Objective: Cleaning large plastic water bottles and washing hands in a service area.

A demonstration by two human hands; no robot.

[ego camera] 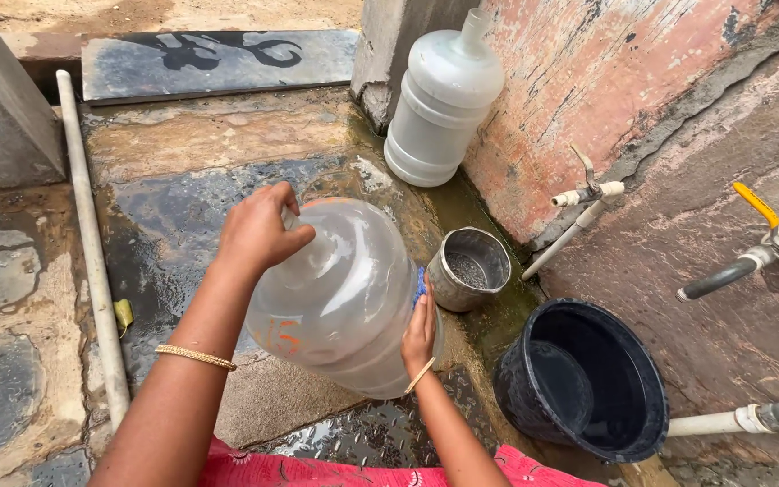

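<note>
A large clear plastic water jug [340, 298] is tilted above the wet stone floor. My left hand [259, 230] grips its neck at the top. My right hand [419, 332] presses a blue scrubber [419, 285] against the jug's right side. Both wrists wear a thin gold bangle. A pink garment shows at the bottom edge.
A second white jug [442, 104] leans against the pink wall. A steel pot [469, 268] sits just right of the held jug, and a black bucket [588, 383] with water stands beyond it. Taps [588, 191] and a yellow-handled valve [759, 209] stick out at right. A white pipe [92, 252] runs along the left.
</note>
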